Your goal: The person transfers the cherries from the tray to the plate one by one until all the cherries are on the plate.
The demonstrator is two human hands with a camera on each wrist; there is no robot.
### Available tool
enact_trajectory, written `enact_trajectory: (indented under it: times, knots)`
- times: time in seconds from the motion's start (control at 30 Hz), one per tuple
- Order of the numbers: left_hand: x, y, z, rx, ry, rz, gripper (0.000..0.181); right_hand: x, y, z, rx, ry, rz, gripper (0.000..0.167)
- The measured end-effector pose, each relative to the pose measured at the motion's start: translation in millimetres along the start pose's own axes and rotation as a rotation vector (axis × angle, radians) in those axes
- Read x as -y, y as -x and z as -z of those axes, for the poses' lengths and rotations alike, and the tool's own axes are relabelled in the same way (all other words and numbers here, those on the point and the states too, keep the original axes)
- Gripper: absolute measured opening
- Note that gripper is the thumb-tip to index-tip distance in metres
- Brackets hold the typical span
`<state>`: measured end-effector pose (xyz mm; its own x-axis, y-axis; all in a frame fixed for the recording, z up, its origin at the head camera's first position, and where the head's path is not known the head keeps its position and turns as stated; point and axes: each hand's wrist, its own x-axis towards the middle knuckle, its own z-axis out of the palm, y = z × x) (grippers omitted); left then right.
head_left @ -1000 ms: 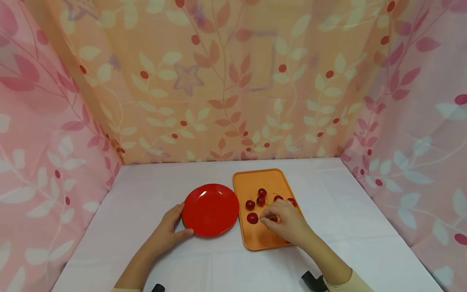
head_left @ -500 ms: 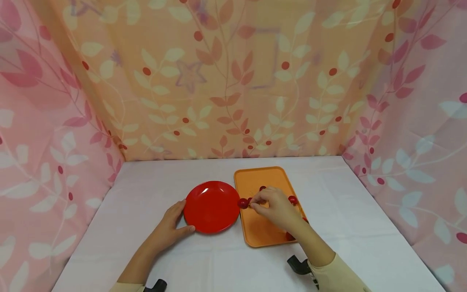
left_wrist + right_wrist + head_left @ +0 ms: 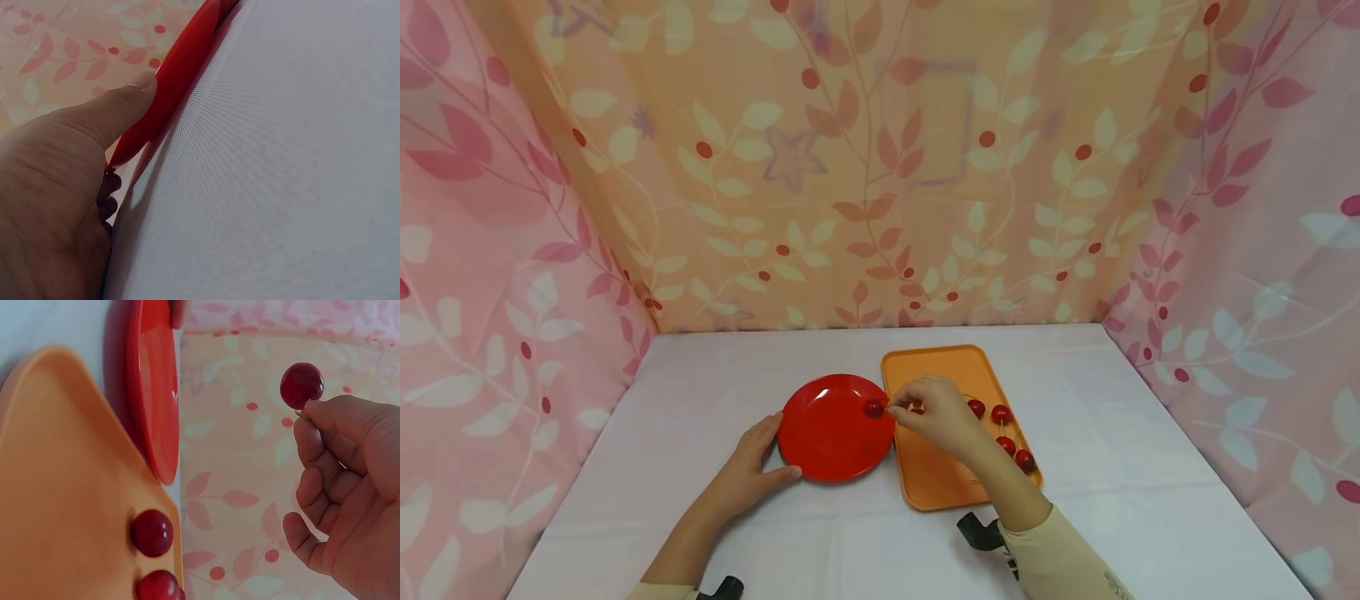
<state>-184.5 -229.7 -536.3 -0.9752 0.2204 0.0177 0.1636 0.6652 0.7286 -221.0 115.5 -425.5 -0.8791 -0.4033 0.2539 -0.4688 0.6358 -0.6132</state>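
My right hand [image 3: 936,412] pinches a dark red cherry [image 3: 874,408] by its stem between thumb and fingers. In the right wrist view that cherry [image 3: 302,385] hangs free of any surface, its stem end at the fingertips. Seen from the head, it is over the right part of a round red plate [image 3: 831,437]. My left hand [image 3: 752,462] holds the plate at its left rim. The left wrist view has the thumb against the rim of the plate [image 3: 178,78], with the other fingers partly hidden behind the hand.
Right of the plate lies an orange rectangular tray [image 3: 928,483] bearing several stemmed cherries [image 3: 1002,414], some hidden behind the right hand. A white cloth [image 3: 820,542] covers the table. Leaf-patterned curtains [image 3: 865,167] rise at the back and on both sides.
My right hand has taken a cherry from the tray, raised it and carried it left over the plate. The left hand keeps its place at the plate's rim.
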Motion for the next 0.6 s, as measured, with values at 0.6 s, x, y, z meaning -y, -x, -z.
enact_trajectory:
  times: [0.6]
  knots:
    - [2.2,1.9,0.1,-0.008,-0.014,-0.025,0.107,20,-10.8,-36,0.103,-0.072,-0.062,0.005]
